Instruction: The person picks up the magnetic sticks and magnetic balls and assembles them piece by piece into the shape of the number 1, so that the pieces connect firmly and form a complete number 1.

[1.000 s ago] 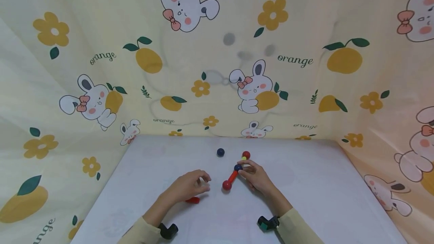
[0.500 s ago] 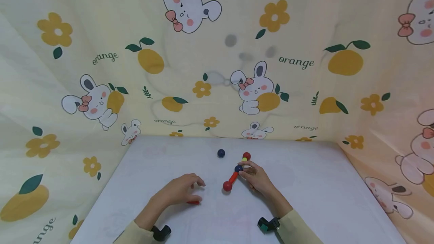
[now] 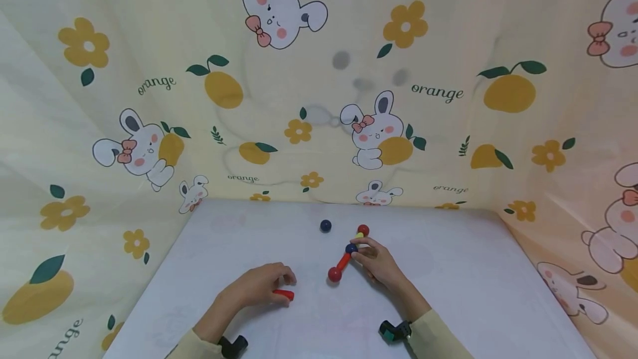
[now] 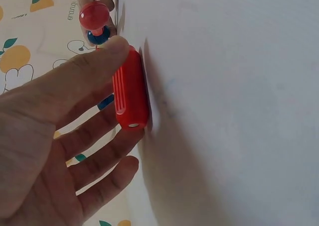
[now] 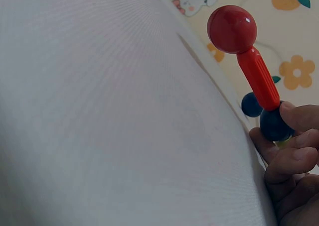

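My left hand (image 3: pixel 259 285) is low over the table around a loose red magnetic stick (image 3: pixel 284 295). In the left wrist view the thumb lies on one end of this ribbed stick (image 4: pixel 131 89), with curled fingers behind it; its near end shows a metal spot. My right hand (image 3: pixel 376 261) pinches a dark blue ball (image 3: pixel 351 249) between thumb and fingers. From that ball a red stick (image 3: pixel 344 261) runs toward me to a red ball (image 3: pixel 335 275). On its far side, a partly hidden yellow stick (image 3: pixel 360 235) leads to another red ball (image 3: pixel 363 230).
A loose dark blue ball (image 3: pixel 325 226) sits on the white table (image 3: pixel 448 292) left of the joined piece. A patterned cloth (image 3: pixel 319 143) hangs behind the table and at both sides. Each wrist carries a small black camera (image 3: pixel 233 347).
My left hand has drawn back to the left and down, its thumb and fingers coming around the loose red stick. The right hand keeps its hold on the blue ball.
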The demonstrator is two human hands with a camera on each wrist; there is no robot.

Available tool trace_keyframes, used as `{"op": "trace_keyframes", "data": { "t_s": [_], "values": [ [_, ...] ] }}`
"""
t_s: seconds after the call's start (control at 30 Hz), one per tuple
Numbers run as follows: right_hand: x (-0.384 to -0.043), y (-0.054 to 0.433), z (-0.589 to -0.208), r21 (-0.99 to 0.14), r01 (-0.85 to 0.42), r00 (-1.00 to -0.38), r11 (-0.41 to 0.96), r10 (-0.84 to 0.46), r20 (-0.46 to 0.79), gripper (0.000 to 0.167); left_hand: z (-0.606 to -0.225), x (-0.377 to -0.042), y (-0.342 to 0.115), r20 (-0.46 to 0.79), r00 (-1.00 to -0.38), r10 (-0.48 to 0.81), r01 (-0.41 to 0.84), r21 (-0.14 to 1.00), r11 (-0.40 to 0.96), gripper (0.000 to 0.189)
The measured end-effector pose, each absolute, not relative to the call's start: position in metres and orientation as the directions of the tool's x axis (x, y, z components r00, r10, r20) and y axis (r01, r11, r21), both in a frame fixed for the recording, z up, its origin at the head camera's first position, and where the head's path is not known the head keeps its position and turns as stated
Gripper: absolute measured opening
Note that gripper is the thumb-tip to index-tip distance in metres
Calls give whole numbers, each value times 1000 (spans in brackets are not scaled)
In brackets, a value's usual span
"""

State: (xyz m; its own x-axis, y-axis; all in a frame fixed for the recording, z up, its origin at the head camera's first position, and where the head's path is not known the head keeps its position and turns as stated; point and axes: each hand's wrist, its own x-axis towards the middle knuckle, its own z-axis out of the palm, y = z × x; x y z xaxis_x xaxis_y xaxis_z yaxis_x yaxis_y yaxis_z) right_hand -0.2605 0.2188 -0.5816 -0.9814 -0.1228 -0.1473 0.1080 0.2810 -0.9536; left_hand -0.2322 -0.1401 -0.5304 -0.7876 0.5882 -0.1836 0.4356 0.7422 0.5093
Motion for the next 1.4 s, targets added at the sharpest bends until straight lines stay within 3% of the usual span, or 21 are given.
{"op": "trace_keyframes", "data": {
  "t_s": [0.43, 1.4],
  "values": [
    [-260, 220, -581, -956, 103, -979, 274, -143, -147, 44, -535, -231, -143, -173, -779, 603, 430, 554, 713, 25],
    [-259, 218, -578, -954, 113, -979, 279, -132, -155, 42, -535, -229, -141, -194, -768, 610, 387, 619, 684, 19]
  ]
}}
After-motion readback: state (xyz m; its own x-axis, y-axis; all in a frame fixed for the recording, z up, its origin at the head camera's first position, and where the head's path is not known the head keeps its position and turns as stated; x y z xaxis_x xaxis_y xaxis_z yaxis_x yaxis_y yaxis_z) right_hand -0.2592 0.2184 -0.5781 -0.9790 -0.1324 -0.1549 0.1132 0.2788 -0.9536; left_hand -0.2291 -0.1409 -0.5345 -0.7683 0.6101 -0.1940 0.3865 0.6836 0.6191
